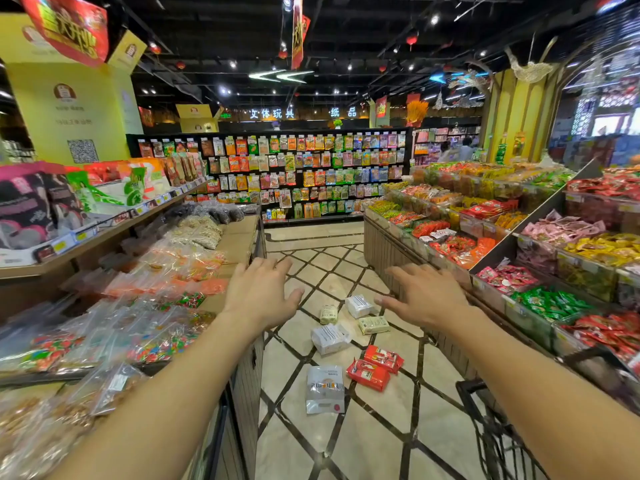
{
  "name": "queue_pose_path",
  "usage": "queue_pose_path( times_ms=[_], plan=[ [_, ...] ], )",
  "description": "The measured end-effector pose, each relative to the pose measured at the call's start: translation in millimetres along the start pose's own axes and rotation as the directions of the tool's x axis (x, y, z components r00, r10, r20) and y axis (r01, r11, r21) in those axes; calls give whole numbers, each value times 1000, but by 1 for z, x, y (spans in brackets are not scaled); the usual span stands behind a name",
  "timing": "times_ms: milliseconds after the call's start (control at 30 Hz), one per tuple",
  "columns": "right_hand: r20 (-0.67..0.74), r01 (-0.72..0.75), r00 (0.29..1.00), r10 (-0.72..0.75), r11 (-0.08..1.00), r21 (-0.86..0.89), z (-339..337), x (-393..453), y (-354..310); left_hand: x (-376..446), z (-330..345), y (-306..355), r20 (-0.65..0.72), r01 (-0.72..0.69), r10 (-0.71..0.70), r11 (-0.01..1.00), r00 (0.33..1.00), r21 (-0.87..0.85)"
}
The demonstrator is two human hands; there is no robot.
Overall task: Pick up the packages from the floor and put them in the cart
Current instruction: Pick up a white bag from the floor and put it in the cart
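red, white and green packages (pixel 367 374) lie scattered on the tiled floor (pixel 388 441) between the shelves. both hands, left (pixel 260 293) and right (pixel 426 295), reach forward spread and empty; the black cart (pixel 485 424) stands lower right.

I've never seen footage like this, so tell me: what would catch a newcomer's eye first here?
Two bare arms stretch forward, the left hand and right hand open and empty. Between them, packages lie scattered on the tiled floor, among them two red packets and a grey-white bag. Bright snack shelves line the aisle.
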State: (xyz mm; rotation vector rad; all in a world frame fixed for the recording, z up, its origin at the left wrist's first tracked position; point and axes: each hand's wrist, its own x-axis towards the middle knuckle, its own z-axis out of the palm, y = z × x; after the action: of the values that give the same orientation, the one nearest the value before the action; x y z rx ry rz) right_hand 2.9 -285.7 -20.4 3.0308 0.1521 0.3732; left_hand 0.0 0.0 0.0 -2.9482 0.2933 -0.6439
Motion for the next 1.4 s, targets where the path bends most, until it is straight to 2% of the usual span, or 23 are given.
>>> queue_pose_path(
  times_ms=[333, 533, 767, 967, 1200, 1400],
  plan=[
    [101, 0, 995, -4, 999, 44, 72, 35, -32, 24, 79, -26, 141, 33, -24, 998, 990, -61],
    [182, -59, 982, 47, 996, 61, 128, 76, -16, 65, 134, -23, 179, 37, -25, 997, 984, -68],
    [202, -72, 978, 47, 991, 117, 193, 171, 17, 153, 207, -7, 251, 51, -27, 995, 967, -86],
    [276, -99, 960, 46, 979, 179, 253, 249, 55, 214, 285, 15, 387, 131, -86, 987, 918, -93],
    [389, -156, 919, 70, 968, 194, 324, 316, 84, 279, 364, 31, 483, 165, -80, 977, 872, -134],
    [435, -138, 899, 46, 974, 182, 379, 385, 91, 344, 441, 38, 581, 148, -29, 976, 813, -159]
  ],
)
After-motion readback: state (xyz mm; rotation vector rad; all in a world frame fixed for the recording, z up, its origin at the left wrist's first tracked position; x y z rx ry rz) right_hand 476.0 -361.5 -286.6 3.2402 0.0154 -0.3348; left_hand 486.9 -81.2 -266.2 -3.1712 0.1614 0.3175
